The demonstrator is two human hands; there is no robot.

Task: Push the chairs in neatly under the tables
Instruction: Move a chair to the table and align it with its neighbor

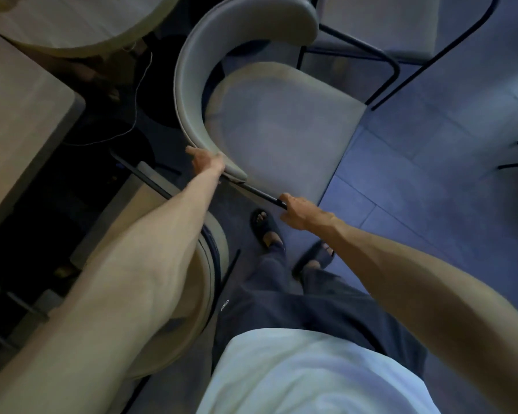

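A grey padded chair (281, 124) with a curved backrest and a black metal frame stands in the middle, its seat fully out from the tables. My left hand (205, 159) grips the near end of the curved backrest. My right hand (299, 212) is closed around the black frame bar at the seat's near edge. A round table (72, 34) is at the top left and a rectangular table (18, 138) lies along the left edge.
A second beige chair (204, 264) sits under my left forearm, beside the rectangular table. Another chair with a black frame (380, 34) stands at the top right. A thin cable (136, 94) runs over the dark floor. My sandalled feet (266, 225) stand on tiled floor.
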